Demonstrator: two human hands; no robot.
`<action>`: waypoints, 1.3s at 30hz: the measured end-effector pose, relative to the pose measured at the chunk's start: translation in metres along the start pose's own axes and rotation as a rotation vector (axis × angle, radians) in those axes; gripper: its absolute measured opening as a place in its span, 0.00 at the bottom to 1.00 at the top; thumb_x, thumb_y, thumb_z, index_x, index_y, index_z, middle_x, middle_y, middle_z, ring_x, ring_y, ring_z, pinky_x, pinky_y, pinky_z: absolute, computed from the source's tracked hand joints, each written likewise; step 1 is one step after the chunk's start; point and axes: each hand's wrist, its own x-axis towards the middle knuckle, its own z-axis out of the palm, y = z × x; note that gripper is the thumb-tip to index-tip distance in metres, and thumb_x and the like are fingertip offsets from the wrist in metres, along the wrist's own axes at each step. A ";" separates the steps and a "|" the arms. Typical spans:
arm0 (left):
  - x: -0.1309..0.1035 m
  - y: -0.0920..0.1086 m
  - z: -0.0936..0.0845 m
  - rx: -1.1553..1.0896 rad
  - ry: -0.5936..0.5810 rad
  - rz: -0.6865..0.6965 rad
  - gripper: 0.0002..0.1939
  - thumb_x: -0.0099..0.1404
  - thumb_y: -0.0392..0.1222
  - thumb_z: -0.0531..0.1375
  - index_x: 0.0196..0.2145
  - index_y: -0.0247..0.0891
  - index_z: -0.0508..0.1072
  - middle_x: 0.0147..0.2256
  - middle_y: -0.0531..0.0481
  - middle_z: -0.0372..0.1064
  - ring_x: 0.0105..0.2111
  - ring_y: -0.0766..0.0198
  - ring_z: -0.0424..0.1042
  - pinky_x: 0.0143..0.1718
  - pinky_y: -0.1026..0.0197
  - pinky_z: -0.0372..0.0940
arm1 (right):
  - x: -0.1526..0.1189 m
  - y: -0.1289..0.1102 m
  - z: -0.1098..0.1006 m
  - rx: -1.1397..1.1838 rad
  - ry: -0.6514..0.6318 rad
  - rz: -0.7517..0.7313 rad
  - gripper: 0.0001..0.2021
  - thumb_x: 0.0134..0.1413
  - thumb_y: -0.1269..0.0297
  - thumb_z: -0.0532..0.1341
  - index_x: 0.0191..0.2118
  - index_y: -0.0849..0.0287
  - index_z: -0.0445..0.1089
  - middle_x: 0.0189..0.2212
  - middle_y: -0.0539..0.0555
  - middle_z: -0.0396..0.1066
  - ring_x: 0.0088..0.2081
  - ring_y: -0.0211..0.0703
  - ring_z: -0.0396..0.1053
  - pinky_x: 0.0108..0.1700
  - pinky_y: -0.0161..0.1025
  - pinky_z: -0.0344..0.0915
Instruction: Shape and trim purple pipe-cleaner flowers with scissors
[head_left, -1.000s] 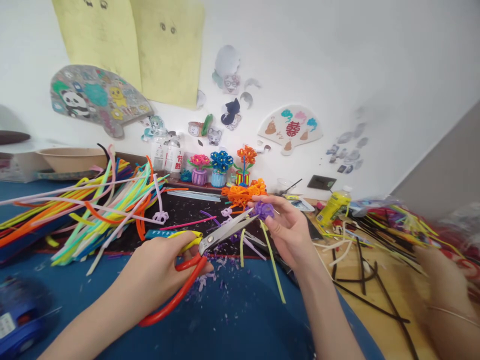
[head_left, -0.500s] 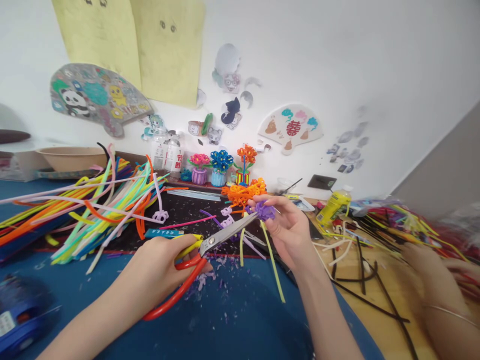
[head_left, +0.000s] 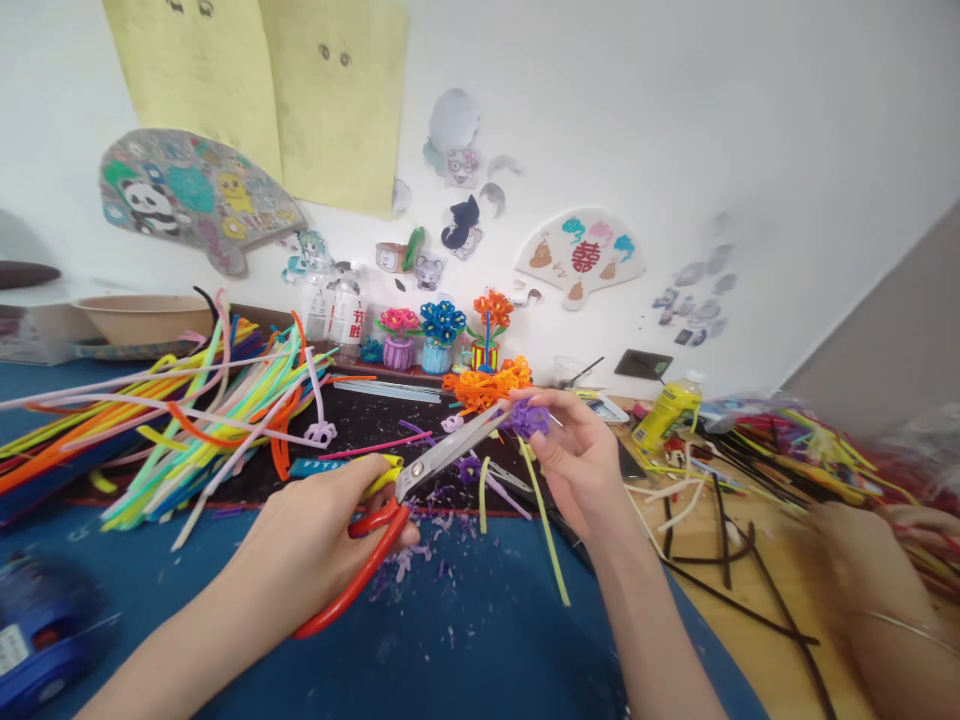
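My left hand (head_left: 330, 530) is wrapped round the red handles of a pair of scissors (head_left: 446, 455), whose blades point up and to the right. Between the fingertips of my right hand (head_left: 581, 445) is a small purple fuzzy flower (head_left: 530, 420). The blade tips lie close beside this flower; whether they touch it I cannot tell. Below the blades, another purple flower (head_left: 469, 468) lies on the black mat (head_left: 390, 412). Purple clippings (head_left: 431, 540) are scattered on the mat and the blue table cover (head_left: 480, 640).
A pile of coloured pipe cleaners (head_left: 217, 420) lies at the left, near a blue device (head_left: 37, 640). Potted craft flowers (head_left: 442, 335) stand by the wall. At the right are a yellow bottle (head_left: 667, 410), black stems (head_left: 780, 610) and another person's hands (head_left: 855, 560).
The scissors have shifted slightly up and left, and their blades look a little more parted. The purple flower on the mat has come into view. The other person's hands moved slightly.
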 end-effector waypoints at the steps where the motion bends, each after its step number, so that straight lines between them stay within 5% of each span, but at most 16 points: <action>1: -0.001 0.002 -0.001 0.032 0.024 -0.006 0.09 0.55 0.50 0.57 0.29 0.43 0.63 0.27 0.56 0.73 0.26 0.64 0.71 0.25 0.67 0.53 | 0.000 0.000 0.000 -0.008 0.004 0.007 0.10 0.47 0.69 0.69 0.38 0.53 0.73 0.43 0.53 0.74 0.46 0.47 0.73 0.53 0.46 0.65; 10: 0.001 -0.002 0.000 0.183 0.082 0.090 0.15 0.58 0.57 0.55 0.29 0.43 0.66 0.19 0.58 0.65 0.19 0.65 0.65 0.22 0.66 0.49 | -0.002 0.001 0.001 -0.026 0.006 0.034 0.12 0.45 0.69 0.70 0.37 0.53 0.73 0.42 0.53 0.74 0.46 0.48 0.73 0.53 0.46 0.66; 23: 0.001 -0.008 0.002 0.171 0.073 0.091 0.15 0.59 0.57 0.54 0.29 0.43 0.69 0.20 0.55 0.68 0.21 0.64 0.66 0.23 0.66 0.48 | -0.002 -0.002 0.002 -0.085 0.009 0.047 0.12 0.44 0.66 0.70 0.37 0.53 0.72 0.42 0.53 0.75 0.46 0.49 0.72 0.53 0.49 0.66; 30: 0.001 -0.004 0.002 0.155 0.035 0.088 0.18 0.58 0.58 0.54 0.22 0.41 0.62 0.16 0.57 0.58 0.17 0.68 0.55 0.22 0.65 0.45 | -0.002 0.000 0.001 -0.056 -0.006 0.064 0.12 0.45 0.69 0.70 0.38 0.53 0.73 0.42 0.53 0.75 0.46 0.47 0.73 0.52 0.46 0.67; 39: 0.000 -0.001 0.002 -0.013 0.089 0.003 0.13 0.56 0.54 0.56 0.27 0.41 0.62 0.21 0.57 0.64 0.21 0.67 0.61 0.24 0.66 0.51 | -0.002 0.000 0.000 -0.132 0.009 0.059 0.12 0.44 0.65 0.70 0.38 0.53 0.72 0.41 0.53 0.75 0.44 0.46 0.72 0.48 0.44 0.68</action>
